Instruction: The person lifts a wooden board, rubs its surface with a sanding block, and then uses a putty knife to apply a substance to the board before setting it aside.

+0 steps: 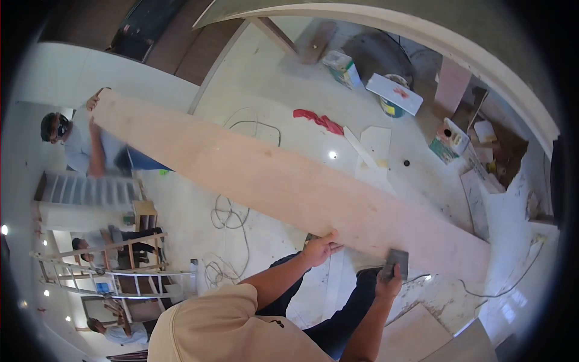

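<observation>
A long pale wooden board (283,175) slants across the view. My left hand (319,248) is closed at its near edge, thumb on the edge and fingers at the underside. A small dark thing (310,239) shows just beside that hand, partly hidden. My right hand (389,282) is closed around a flat grey rectangular pad (396,265), which overlaps the board's near edge. At the board's far end, a masked co-worker (90,136) in a light shirt holds it with both hands.
A red cloth (318,120) and offcuts (375,145) lie on the floor beyond the board. Opened cartons (342,69) and a bucket (392,108) stand at upper right. Cables (229,220) coil on the floor. A ladder (120,283) and other people are at lower left.
</observation>
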Available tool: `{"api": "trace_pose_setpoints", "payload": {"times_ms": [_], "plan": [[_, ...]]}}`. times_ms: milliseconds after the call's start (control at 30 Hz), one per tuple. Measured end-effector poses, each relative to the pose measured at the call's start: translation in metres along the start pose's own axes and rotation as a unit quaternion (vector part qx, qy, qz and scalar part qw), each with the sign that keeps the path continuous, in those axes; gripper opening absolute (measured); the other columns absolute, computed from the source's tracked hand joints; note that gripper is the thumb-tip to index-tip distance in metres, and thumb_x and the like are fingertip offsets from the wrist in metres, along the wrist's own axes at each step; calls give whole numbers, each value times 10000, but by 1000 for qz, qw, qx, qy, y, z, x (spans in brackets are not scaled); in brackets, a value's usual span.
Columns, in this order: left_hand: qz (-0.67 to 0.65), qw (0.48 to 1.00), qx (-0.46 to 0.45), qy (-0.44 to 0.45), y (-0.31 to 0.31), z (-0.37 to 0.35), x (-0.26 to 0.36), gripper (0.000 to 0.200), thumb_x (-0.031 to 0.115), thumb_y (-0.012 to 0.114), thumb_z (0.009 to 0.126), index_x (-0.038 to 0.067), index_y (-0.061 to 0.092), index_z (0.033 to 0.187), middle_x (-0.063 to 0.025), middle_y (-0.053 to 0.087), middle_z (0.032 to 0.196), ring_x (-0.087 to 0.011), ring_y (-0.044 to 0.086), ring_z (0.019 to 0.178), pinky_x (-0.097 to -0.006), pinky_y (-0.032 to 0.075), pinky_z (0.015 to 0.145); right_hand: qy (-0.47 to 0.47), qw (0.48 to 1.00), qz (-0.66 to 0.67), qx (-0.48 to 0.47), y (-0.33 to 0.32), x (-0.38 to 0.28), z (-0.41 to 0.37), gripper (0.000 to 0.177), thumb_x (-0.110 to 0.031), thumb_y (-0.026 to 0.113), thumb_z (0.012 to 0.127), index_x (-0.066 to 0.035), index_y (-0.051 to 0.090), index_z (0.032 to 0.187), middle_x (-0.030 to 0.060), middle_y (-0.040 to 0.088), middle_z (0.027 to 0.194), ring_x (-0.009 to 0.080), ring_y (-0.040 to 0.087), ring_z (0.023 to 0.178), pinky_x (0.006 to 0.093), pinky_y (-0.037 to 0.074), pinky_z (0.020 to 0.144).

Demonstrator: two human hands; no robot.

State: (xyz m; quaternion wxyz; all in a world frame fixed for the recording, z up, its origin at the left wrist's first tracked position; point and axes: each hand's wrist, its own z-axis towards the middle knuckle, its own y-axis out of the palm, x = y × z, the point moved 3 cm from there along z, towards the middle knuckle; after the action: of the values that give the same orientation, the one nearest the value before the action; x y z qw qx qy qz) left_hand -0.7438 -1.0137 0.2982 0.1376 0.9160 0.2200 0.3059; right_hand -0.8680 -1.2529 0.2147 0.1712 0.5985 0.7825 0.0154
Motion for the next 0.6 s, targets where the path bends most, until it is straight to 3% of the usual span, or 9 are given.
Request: {"api": "trace_pose_setpoints", "payload": {"times_ms": [33, 67, 100, 133, 167, 200, 267, 433, 600], "plan": [[23, 999, 25, 20, 3, -6, 3, 298, 262, 600, 891, 90, 548, 1128, -74, 589, 1098, -194, 565, 1031, -410, 470, 881, 47, 989, 140, 17, -13, 16, 11, 314, -196, 550, 874, -102, 564, 1173, 49, 635, 980, 265, 579, 901, 428, 435, 834], [48, 997, 46, 26, 5, -11, -1, 270, 249, 592, 896, 93, 562, 1115, -79, 587, 1101, -192, 566, 1033, -404, 476, 870, -11, 996, 90, -15, -12, 28, 13, 307, -223, 534, 881, -107, 550, 1164, 53, 624, 977, 255, 562, 908, 431, 418, 843], [100, 992, 54, 48, -2, -10, -3, 236, 238, 587, 897, 87, 580, 1078, -75, 588, 1097, -178, 568, 996, -380, 483, 838, 15, 983, 182, -37, -10, 34, 4, 275, -242, 516, 884, -117, 543, 1128, 59, 607, 1002, 253, 545, 913, 428, 404, 841], [161, 985, 45, 49, -20, -3, -10, 206, 228, 582, 898, 80, 598, 1040, -71, 589, 1093, -164, 570, 958, -356, 490, 806, 45, 960, 270, -54, -3, 37, -6, 246, -261, 499, 888, -128, 537, 1091, 64, 590, 1026, 252, 528, 917, 426, 391, 839], [182, 982, 49, 27, -34, 5, -14, 235, 237, 611, 874, 59, 593, 1026, -67, 584, 1068, -156, 554, 899, -337, 485, 760, 58, 912, 367, -173, -5, 40, -4, 227, -239, 520, 870, -137, 532, 1073, 67, 570, 1051, 265, 524, 915, 424, 401, 798], [203, 978, 53, 5, -47, 14, -20, 269, 246, 641, 850, 39, 588, 1012, -63, 580, 1043, -148, 538, 841, -317, 481, 714, 26, 903, 404, -144, -8, 40, -5, 234, -220, 532, 859, -138, 528, 1079, 68, 566, 1030, 259, 528, 896, 435, 404, 801], [151, 979, 115, 71, -7, 10, -8, 206, 204, 583, 861, 18, 592, 951, -43, 566, 842, -162, 545, 761, -312, 462, 694, -87, 921, 367, -100, 8, 15, -30, 228, -162, 561, 850, -135, 529, 1075, 46, 573, 1017, 238, 549, 888, 451, 427, 783], [167, 980, 84, 73, 103, 4, 43, 548, 221, 597, 845, -107, 398, 1238, -202, 433, 1255, -355, 444, 1194, -447, 347, 1024, -202, 935, 292, 2, -3, -30, -81, 215, -82, 573, 865, -62, 535, 1076, 63, 611, 982, 211, 609, 853, 424, 500, 719], [200, 973, 118, 17, 171, 14, 87, 633, 339, 638, 788, -7, 417, 1269, -189, 351, 1371, -366, 340, 1266, -531, 264, 1030, -234, 946, 224, 13, -31, -38, -106, 200, -97, 595, 852, -28, 567, 1038, 71, 629, 959, 207, 615, 817, 381, 491, 710]]}}
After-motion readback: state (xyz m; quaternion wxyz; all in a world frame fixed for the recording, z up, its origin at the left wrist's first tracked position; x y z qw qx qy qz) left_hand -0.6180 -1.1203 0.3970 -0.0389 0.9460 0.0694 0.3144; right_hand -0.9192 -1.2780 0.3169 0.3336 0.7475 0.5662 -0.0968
